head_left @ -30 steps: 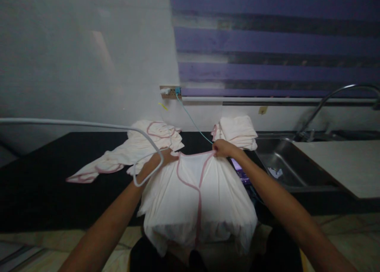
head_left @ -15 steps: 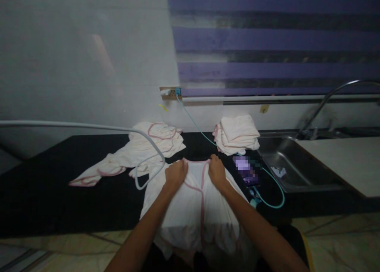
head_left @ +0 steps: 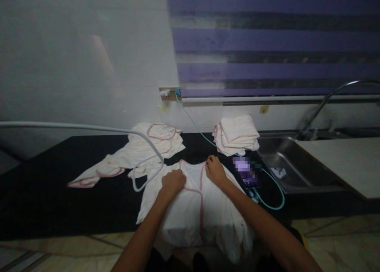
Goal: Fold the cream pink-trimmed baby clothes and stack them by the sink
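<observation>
A pale cream garment with pink trim lies over the near edge of the black counter and hangs off toward me. My left hand rests on its upper left part, fingers curled down against the cloth. At the neckline on the right, my right hand presses flat on the fabric. Whether either hand pinches the cloth is unclear.
A crumpled cream garment lies behind left, a folded stack of cream cloths behind right. A phone with a teal cable lies right of my hand. A grey cable loop crosses the counter. A steel sink is at the right.
Both hands drew back from the far corners of the garment toward its middle and moved closer together. The left hand then slid slightly nearer me. The phone came into sight.
</observation>
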A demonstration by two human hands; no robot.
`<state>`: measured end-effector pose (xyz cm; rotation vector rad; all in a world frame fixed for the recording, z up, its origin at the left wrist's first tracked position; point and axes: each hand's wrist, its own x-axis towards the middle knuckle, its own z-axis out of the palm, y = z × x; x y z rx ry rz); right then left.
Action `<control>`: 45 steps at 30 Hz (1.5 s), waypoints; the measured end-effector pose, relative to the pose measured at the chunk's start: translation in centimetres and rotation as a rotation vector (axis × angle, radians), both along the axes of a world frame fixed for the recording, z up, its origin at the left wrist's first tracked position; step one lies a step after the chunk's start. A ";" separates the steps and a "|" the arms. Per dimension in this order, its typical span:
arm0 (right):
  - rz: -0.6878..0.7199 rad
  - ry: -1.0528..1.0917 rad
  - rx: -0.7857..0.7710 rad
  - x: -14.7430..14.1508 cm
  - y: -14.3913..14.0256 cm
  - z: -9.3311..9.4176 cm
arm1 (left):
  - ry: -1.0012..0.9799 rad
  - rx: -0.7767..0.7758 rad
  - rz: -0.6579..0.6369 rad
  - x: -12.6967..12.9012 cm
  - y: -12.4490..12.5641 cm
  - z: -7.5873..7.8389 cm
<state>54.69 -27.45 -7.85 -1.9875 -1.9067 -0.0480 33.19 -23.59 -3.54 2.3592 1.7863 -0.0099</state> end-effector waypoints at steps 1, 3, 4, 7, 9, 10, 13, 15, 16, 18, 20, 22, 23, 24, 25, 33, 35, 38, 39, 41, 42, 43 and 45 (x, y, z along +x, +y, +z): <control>-0.024 -0.005 -0.001 0.0 0.0 0.1 | 0.006 -0.007 -0.004 0.0 0.0 0.0; -0.077 -0.014 -0.035 0.0 -0.1 0.3 | 0.009 -0.014 -0.014 0.0 0.0 0.0; -0.094 -0.014 -0.066 -0.1 -0.2 0.4 | 0.005 -0.013 -0.019 0.0 0.0 0.0; -0.110 -0.001 -0.152 -0.2 -0.3 0.6 | -0.026 0.006 -0.038 0.2 -0.2 -0.1; -0.125 -0.002 -0.174 -0.3 -0.4 0.7 | -0.066 0.023 -0.074 0.4 -0.3 -0.2; -0.136 -0.008 -0.180 -0.3 -0.4 0.8 | -0.104 0.031 -0.095 0.5 -0.2 -0.3; -0.154 -0.026 -0.196 -0.5 -0.5 1.2 | -0.311 0.057 -0.130 1.2 0.0 -0.8; -0.152 -0.028 -0.199 -0.5 -0.5 1.4 | -0.517 0.066 -0.136 1.8 0.2 -1.3; -0.151 -0.025 -0.201 -0.5 -0.6 1.5 | -0.625 0.058 -0.141 2.1 0.2 -1.6; -0.149 -0.016 -0.212 -0.5 -0.6 1.7 | -0.841 0.012 -0.163 2.8 0.1 -2.3; -0.149 -0.005 -0.222 -0.4 -0.6 1.8 | -1.018 -0.057 -0.210 3.2 -0.1 -2.9; -0.147 0.003 -0.215 -0.4 -0.5 1.7 | -1.116 -0.089 -0.278 3.4 -0.3 -3.6; -0.142 0.007 -0.206 -0.4 -0.5 1.7 | -1.122 -0.083 -0.314 3.4 -0.5 -3.9; -0.135 0.013 -0.194 -0.4 -0.5 1.6 | -1.099 -0.061 -0.346 3.4 -0.6 -4.2; -0.129 0.021 -0.180 -0.3 -0.4 1.5 | -1.047 -0.030 -0.378 3.4 -0.7 -4.6; -0.083 0.320 -0.071 1.3 0.5 0.4 | -0.354 0.152 -0.640 4.2 -1.5 -6.6; -0.083 0.411 0.004 1.6 0.5 0.3 | -0.274 0.193 -0.623 4.4 -1.4 -6.8; -0.111 0.393 0.079 1.4 -0.9 0.6 | -0.241 0.233 -0.590 4.7 -1.1 -6.7; -0.149 0.354 0.091 1.3 -1.8 0.7 | -0.242 0.235 -0.579 4.7 -0.9 -6.6; -0.252 0.271 0.091 1.1 -4.2 1.0 | -0.246 0.221 -0.563 4.8 -0.6 -6.4; -0.300 0.241 0.075 1.1 -5.6 1.1 | -0.244 0.211 -0.553 4.8 -0.4 -6.3; -0.335 0.218 0.047 1.1 -7.1 1.1 | -0.238 0.197 -0.541 5.0 -0.3 -6.1; -0.363 0.195 -0.031 1.4 -10.1 1.0 | -0.203 0.157 -0.494 5.6 -0.2 -5.8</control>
